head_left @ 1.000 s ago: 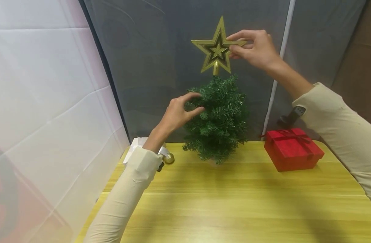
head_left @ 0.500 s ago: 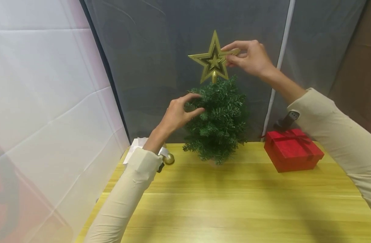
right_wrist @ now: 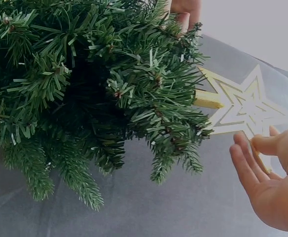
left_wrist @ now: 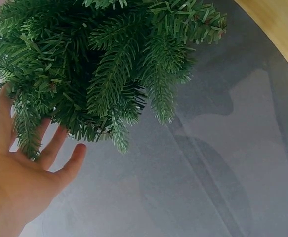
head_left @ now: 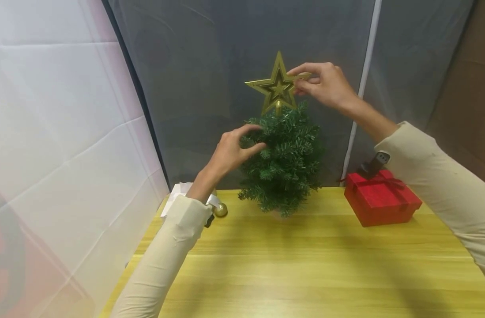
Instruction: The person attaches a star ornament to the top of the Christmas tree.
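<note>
A gold star tree topper [head_left: 279, 88] stands upright at the crown of a small green artificial Christmas tree [head_left: 283, 154]. My right hand [head_left: 325, 86] pinches the star's right point between thumb and fingers. In the right wrist view, the star's gold stem [right_wrist: 209, 98] reaches into the top branches; its lower end is hidden by needles. At the tree's left side, my left hand [head_left: 234, 148] lies with thumb and fingers spread in a loose curve. The left wrist view has these fingers [left_wrist: 52, 148] touching the outer branches, some partly behind them.
On the yellow wooden table [head_left: 266, 274], a red gift box [head_left: 381, 198] with a ribbon sits right of the tree. A gold ball ornament [head_left: 220, 210] and white paper [head_left: 174, 196] lie at the left, partly behind my left forearm. Grey cloth [head_left: 186, 88] hangs behind.
The star has come down with my right hand and shifted slightly left, its stem sinking into the tree's top. My left hand keeps its place at the tree's side.
</note>
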`<state>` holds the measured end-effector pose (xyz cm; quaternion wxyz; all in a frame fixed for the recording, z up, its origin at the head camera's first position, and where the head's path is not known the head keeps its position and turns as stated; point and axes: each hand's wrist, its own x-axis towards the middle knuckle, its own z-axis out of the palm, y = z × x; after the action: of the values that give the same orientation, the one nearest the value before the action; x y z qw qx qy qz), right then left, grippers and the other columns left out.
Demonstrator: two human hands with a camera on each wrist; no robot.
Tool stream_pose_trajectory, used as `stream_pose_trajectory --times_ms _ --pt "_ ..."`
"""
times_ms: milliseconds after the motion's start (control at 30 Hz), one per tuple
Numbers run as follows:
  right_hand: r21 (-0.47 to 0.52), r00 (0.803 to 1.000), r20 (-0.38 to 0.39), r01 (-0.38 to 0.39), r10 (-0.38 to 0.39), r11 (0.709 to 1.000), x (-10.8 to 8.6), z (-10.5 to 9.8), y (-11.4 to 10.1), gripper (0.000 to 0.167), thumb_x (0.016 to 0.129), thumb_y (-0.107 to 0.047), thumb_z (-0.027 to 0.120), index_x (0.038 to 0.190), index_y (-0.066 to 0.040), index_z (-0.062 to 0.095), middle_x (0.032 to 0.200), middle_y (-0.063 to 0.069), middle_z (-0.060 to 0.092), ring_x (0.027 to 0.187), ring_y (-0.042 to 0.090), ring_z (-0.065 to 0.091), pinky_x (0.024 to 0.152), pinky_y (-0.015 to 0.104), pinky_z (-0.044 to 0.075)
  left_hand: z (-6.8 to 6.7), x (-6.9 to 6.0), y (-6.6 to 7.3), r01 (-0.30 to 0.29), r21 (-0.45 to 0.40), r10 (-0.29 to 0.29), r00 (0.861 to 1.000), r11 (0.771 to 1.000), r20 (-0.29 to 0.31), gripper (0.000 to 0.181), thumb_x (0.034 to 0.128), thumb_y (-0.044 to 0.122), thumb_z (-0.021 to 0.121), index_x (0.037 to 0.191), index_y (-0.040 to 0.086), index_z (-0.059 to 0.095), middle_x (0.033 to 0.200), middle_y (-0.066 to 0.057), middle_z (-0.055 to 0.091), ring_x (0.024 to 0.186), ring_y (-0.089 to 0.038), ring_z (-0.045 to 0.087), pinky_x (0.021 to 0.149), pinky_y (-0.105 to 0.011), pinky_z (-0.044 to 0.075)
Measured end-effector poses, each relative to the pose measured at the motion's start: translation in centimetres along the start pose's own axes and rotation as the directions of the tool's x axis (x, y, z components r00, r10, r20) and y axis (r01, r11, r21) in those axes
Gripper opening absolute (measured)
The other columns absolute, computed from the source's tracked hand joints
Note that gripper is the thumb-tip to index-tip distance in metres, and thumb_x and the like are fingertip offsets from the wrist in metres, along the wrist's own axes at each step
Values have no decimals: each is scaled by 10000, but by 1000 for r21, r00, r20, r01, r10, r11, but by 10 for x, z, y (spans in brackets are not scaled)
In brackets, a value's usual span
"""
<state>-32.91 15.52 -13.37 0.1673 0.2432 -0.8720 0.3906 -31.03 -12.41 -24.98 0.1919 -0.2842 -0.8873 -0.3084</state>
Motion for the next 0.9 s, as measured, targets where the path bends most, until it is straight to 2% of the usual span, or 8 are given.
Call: stream_pose_trajectory --times_ms 133,233,400,567,767,900 --pt "-40 1000 11 19 -18 999 -1 -1 -2 372 1037 -216 668 1409 -198 672 1406 108 654 1224 240 676 1025 416 545 -1 0 -2 -1 4 1 1000 1000 -2 513 965 432 748 1429 252 626 1482 -47 598 1369 -282 550 1108 -508 458" --pt "-48 999 -5 39 -40 998 -1 -3 -4 386 1027 -231 685 1412 -216 671 1434 88 637 1273 247 645 1050 415 528 -2 0 -3 -7 6 7 1000 1000 -7 519 965 423 751 1431 229 627 1478 -49 602 1372 -281 548 1105 -507 462" --pt "-45 997 -49 49 -51 998 1 -7 -4 404 1012 -237 710 1413 -220 667 1364 83 686 1241 213 668 1039 364 533 -4 1 -6 -20 13 20 1000 1000 -15 543 963 393 762 1442 178 621 1483 -61 597 1385 -282 535 1122 -502 448" --pt "-61 993 -100 61 -67 996 -4 -14 0 428 992 -256 740 1406 -175 667 1379 82 676 1213 208 683 1002 314 550 -8 0 -8 -31 35 32 999 999 -20 532 983 396 735 1456 183 615 1496 -66 583 1405 -278 516 1139 -500 435" --pt "-65 984 -151 87 -97 994 -23 -26 9 445 971 -267 770 1391 -156 676 1358 110 685 1164 151 704 968 249 553 -15 -5 -9 -84 59 87 996 995 -33 497 1005 445 688 1450 229 630 1472 -32 604 1383 -246 536 1121 -497 452" --pt "-106 980 -159 101 -117 989 -39 -32 15 449 964 -279 777 1389 -170 680 1321 117 706 1134 113 713 931 201 553 -22 -8 -9 -110 72 114 992 991 -52 499 1004 449 689 1455 245 627 1463 -8 614 1375 -227 543 1136 -485 437"
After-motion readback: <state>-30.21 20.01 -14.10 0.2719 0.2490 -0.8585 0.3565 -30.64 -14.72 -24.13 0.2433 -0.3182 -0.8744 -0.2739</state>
